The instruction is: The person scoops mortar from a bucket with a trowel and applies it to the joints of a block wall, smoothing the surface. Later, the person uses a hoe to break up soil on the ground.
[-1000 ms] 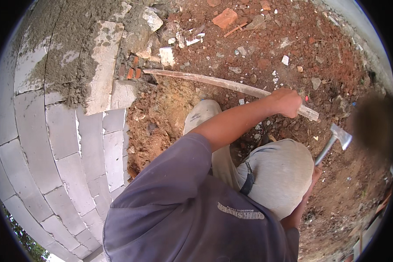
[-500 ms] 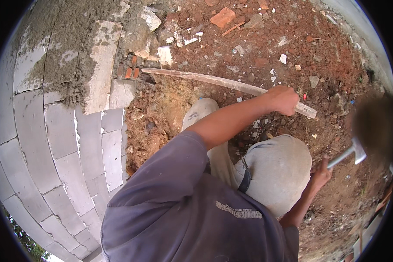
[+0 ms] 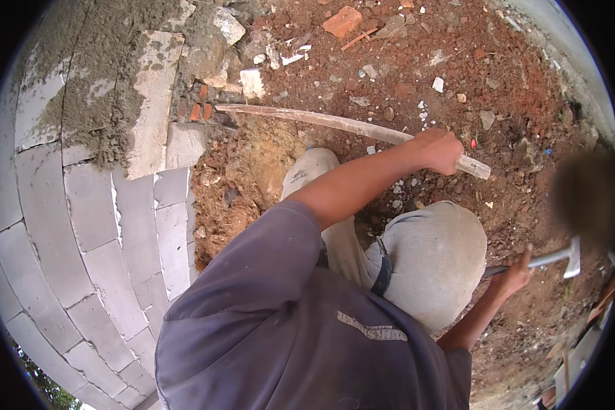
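Note:
My left hand (image 3: 439, 150) is closed around a long wooden strip (image 3: 355, 126) near its right end. The strip runs leftward across the dirt, its far tip beside small red brick pieces (image 3: 198, 109) at the block wall. Off to the right, my right hand (image 3: 514, 277) grips a hammer (image 3: 548, 259) by its dark handle. The hammer's metal shaft and head (image 3: 572, 258) point to the right, away from my knee. A dark blurred shape hides part of the area just above the hammer head.
A grey block wall (image 3: 102, 239) rises on the left, with wet mortar (image 3: 102, 89) smeared over its upper part and a pale board (image 3: 154, 102) against it. Reddish soil (image 3: 417, 61) holds rubble, a brick chunk (image 3: 342, 22) and white fragments. Another wall (image 3: 584, 48) edges the right.
My right hand and the hammer have shifted right, and the hammer head sits lower, with the shaft nearer level. My left hand keeps its hold on the wooden strip.

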Available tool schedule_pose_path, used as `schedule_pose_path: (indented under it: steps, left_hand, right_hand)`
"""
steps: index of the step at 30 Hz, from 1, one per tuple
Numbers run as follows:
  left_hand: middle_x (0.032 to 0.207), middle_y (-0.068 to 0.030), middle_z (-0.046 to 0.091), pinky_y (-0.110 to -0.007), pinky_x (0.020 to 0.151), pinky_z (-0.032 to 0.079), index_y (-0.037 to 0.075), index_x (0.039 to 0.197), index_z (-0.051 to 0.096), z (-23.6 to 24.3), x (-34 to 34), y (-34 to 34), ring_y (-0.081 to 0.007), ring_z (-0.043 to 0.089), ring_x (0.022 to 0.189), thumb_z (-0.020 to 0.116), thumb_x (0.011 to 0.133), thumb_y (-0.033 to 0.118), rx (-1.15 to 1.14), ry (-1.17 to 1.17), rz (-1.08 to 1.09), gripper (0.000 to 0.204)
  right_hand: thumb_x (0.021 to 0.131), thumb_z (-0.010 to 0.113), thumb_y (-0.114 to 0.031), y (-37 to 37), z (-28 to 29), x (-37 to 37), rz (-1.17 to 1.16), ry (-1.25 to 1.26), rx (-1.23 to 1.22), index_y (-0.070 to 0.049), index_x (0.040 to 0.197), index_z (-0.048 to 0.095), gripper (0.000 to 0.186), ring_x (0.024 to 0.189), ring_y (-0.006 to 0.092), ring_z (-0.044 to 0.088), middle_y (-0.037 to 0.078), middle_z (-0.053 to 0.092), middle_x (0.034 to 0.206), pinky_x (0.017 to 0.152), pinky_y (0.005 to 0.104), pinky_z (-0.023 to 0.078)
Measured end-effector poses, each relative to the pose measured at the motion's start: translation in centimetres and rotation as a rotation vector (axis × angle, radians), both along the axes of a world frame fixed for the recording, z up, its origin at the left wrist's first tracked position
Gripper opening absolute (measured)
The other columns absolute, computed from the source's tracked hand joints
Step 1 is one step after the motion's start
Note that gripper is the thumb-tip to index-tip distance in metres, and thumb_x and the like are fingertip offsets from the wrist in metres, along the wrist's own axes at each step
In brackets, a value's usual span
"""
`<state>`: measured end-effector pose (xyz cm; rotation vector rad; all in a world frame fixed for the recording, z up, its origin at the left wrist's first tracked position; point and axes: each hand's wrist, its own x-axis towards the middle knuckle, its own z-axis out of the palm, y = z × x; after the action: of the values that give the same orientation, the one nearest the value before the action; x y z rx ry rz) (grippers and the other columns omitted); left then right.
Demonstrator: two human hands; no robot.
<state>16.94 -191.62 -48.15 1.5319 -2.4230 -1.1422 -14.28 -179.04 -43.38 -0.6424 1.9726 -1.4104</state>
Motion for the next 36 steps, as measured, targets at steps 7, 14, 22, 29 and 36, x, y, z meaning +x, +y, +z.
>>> schedule_pose_path:
  steps: [7, 14, 22, 29, 36]
  left_hand:
    - [0.087, -0.0236, 0.071, -0.051, 0.077, 0.056, 0.003, 0.087, 0.075, -1.2, -0.5, 0.2, -0.0423, 0.07, 0.086, 0.064, 0.071, 0.02, -0.014, -0.007, -0.009, 0.025]
    - [0.09, -0.0238, 0.071, -0.051, 0.078, 0.056, 0.004, 0.09, 0.074, -0.9, -0.3, 0.1, -0.0422, 0.07, 0.089, 0.064, 0.071, 0.022, -0.008, -0.002, 0.013, 0.028]
    - [0.092, -0.0224, 0.072, -0.05, 0.079, 0.057, 0.006, 0.094, 0.074, -0.9, -0.5, 0.2, -0.0409, 0.07, 0.09, 0.067, 0.071, 0.024, 0.027, -0.006, 0.026, 0.03]
    - [0.092, -0.0222, 0.071, -0.049, 0.08, 0.056, 0.006, 0.094, 0.074, -1.0, 0.0, 0.0, -0.0414, 0.07, 0.09, 0.068, 0.072, 0.025, -0.004, -0.046, 0.002, 0.03]
    - [0.094, -0.0236, 0.071, -0.05, 0.082, 0.056, 0.005, 0.095, 0.074, -0.9, 0.2, 0.7, -0.041, 0.07, 0.091, 0.068, 0.073, 0.024, 0.046, -0.053, 0.021, 0.03]
  right_hand:
    - [0.096, 0.063, -0.014, 3.8, -6.0, 4.3, 0.265, 0.121, 0.277, -0.005, 0.083, 0.057, 0.017, 0.047, 0.0086, 0.042, -0.001, 0.048, 0.061, 0.041, 0.0239, 0.036]
    - [0.096, 0.068, -0.022, 0.7, 0.1, -0.2, -0.107, 0.007, -0.038, -0.006, 0.095, 0.058, 0.019, 0.046, 0.0069, 0.041, -0.001, 0.052, 0.065, 0.038, 0.0196, 0.035]
    - [0.095, 0.065, -0.014, 4.3, -3.9, 3.7, 0.294, 0.089, 0.17, -0.007, 0.085, 0.055, 0.016, 0.055, 0.0072, 0.044, -0.002, 0.048, 0.067, 0.047, 0.0267, 0.038]
    - [0.096, 0.062, -0.007, -0.5, 0.6, -4.5, -0.304, -0.043, -0.19, -0.001, 0.1, 0.06, 0.008, 0.05, 0.0093, 0.043, 0.001, 0.054, 0.071, 0.042, 0.0249, 0.04]
    - [0.097, 0.064, -0.016, 5.3, -4.7, 3.7, 0.346, 0.107, 0.225, 0.0, 0.106, 0.06, 0.018, 0.055, 0.008, 0.046, 0.002, 0.054, 0.075, 0.045, 0.0252, 0.04]
